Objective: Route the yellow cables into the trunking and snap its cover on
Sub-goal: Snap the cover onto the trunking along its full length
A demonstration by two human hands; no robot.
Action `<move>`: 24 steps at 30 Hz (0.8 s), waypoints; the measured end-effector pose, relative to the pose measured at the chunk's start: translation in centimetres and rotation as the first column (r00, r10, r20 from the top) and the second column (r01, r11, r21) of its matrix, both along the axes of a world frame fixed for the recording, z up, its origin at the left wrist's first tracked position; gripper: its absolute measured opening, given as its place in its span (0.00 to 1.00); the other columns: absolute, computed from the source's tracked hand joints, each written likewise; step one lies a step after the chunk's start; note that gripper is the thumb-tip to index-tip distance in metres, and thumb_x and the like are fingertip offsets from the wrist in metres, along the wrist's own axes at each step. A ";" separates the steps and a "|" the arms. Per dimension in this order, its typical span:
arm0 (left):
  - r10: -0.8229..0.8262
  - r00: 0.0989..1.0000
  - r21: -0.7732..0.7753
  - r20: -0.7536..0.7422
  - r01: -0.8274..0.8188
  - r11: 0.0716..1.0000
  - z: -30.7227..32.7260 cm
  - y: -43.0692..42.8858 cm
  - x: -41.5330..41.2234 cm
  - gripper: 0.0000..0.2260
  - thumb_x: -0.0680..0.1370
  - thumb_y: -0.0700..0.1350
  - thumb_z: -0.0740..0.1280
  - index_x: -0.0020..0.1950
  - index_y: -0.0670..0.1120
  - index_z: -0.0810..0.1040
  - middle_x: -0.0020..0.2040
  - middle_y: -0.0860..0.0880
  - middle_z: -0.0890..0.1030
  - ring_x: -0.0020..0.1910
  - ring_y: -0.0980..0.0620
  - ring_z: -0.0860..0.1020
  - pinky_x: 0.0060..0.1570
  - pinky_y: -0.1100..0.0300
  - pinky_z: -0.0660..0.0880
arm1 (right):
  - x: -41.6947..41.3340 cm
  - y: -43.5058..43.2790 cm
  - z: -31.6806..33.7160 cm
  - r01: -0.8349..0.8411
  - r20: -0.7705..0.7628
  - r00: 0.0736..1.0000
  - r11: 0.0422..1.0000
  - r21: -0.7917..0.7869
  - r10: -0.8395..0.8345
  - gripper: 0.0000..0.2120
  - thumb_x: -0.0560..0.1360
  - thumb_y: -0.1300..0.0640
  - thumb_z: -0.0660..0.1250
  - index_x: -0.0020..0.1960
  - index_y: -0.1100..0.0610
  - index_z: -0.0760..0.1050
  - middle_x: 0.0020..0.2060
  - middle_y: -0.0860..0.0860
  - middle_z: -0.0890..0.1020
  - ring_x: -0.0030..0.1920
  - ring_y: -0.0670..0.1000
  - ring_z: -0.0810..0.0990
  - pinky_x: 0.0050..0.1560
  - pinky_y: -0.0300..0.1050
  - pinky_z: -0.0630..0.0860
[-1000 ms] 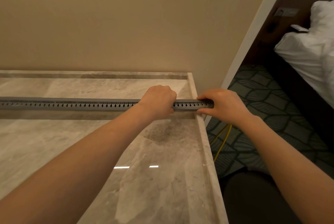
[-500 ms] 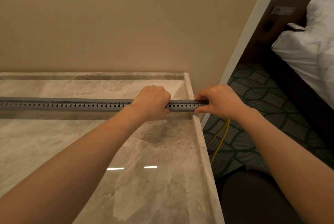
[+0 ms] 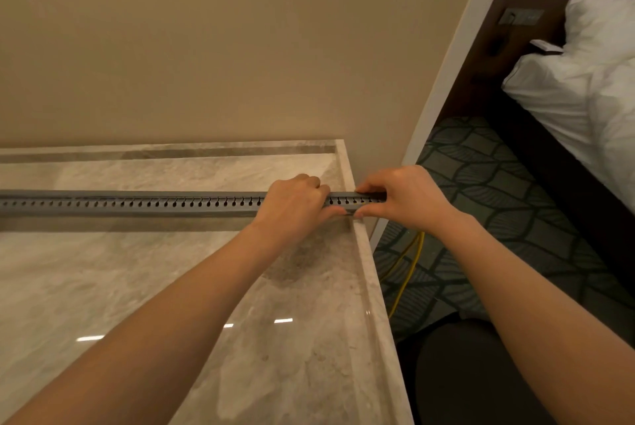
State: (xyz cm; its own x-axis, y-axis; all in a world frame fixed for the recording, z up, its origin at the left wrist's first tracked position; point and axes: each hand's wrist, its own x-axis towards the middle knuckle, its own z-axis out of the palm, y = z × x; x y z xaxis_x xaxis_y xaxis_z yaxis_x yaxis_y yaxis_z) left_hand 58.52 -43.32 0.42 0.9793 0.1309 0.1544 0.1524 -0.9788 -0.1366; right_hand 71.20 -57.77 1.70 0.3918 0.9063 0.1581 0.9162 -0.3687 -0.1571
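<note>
A long grey slotted trunking lies across the marble counter, running from the left edge to the counter's right end. My left hand is closed over the trunking close to its right end. Just to the right, my right hand pinches the very end of the trunking, which sticks out past the counter edge. Yellow cables hang below my right hand and trail down onto the carpet. I cannot see inside the trunking, and no separate cover shows.
A beige wall stands right behind the counter. The counter's raised right rim drops to patterned dark carpet. A bed with white bedding stands at the right. My dark-clothed leg is beside the counter.
Both hands have stayed on the right end of the trunking. The view has shifted slightly, and my hands sit a little closer together.
</note>
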 end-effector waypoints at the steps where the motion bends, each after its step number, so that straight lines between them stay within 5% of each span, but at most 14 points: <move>1: -0.001 1.000 0.000 0.001 0.001 1.000 -0.1 0.2 0.0 0.23 0.78 0.63 0.52 0.55 0.47 0.76 0.48 0.50 0.78 0.48 0.51 0.75 0.35 0.59 0.63 | 0.0 -0.2 -0.3 0.004 -0.017 1.000 0.999 0.034 -0.003 0.18 0.69 0.41 0.70 0.54 0.49 0.80 0.44 0.45 0.83 0.42 0.46 0.79 0.39 0.41 0.71; 6: -0.016 1.000 -0.023 0.003 0.016 1.000 -0.3 0.5 0.1 0.23 0.78 0.63 0.52 0.54 0.48 0.77 0.46 0.51 0.77 0.46 0.52 0.74 0.33 0.60 0.61 | 0.2 -1.6 -1.2 0.081 -0.213 0.976 0.986 0.146 -0.049 0.18 0.65 0.44 0.74 0.52 0.50 0.81 0.43 0.43 0.83 0.40 0.40 0.77 0.43 0.38 0.75; 15: -0.039 0.995 -0.073 0.089 0.046 0.996 -0.9 0.9 0.0 0.24 0.77 0.64 0.54 0.45 0.46 0.78 0.35 0.53 0.69 0.36 0.54 0.66 0.25 0.62 0.51 | 1.8 -4.5 -0.4 0.222 -0.421 0.894 0.968 0.115 -0.155 0.20 0.63 0.56 0.78 0.54 0.54 0.80 0.46 0.44 0.80 0.45 0.37 0.76 0.47 0.17 0.67; 20: -0.054 0.995 -0.068 0.084 0.059 0.996 -0.7 0.9 -0.1 0.24 0.77 0.64 0.54 0.46 0.46 0.78 0.35 0.53 0.68 0.36 0.54 0.65 0.26 0.60 0.55 | 2.5 -4.2 0.2 0.193 -0.458 0.877 0.979 0.064 -0.143 0.19 0.61 0.56 0.78 0.51 0.53 0.80 0.43 0.44 0.81 0.44 0.39 0.79 0.50 0.29 0.74; 24: -0.061 0.998 -0.026 0.006 0.061 0.998 -0.1 0.9 0.0 0.23 0.78 0.64 0.51 0.49 0.48 0.77 0.38 0.53 0.70 0.37 0.54 0.66 0.31 0.60 0.59 | 2.8 -4.0 0.4 0.160 -0.455 0.882 0.986 0.042 -0.124 0.16 0.62 0.56 0.78 0.49 0.54 0.81 0.40 0.43 0.81 0.43 0.37 0.79 0.48 0.27 0.73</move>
